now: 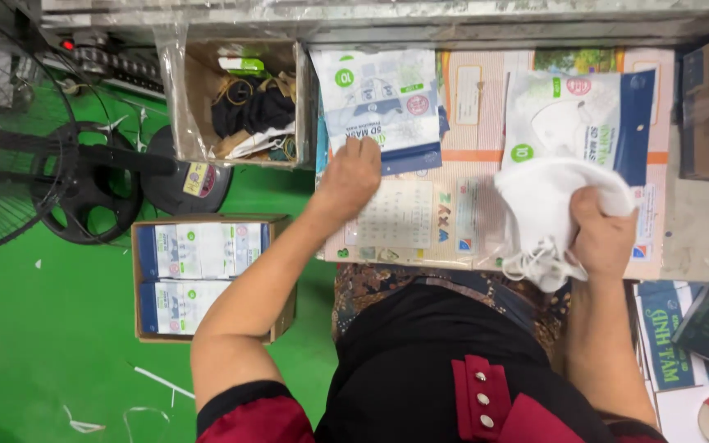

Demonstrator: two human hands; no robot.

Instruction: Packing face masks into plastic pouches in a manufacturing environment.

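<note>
Right hand (603, 239) clenched round a soft, light masks bundle (547, 209) above the desk (453, 156); best gripped mid-stack, loops dangling. Left hand (353, 176) flat, fingers pressing slippery pouches (379, 98).

White masks (547, 209), bunched; flat pouches (381, 102)

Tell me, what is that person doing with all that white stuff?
A person stands at a work table. Their right hand grips a bunch of white face masks, with ear loops dangling below. Their left hand presses on a stack of flat mask pouches. Another pouch lies behind the masks. On the green floor, a cardboard box holds filled packs.
</note>
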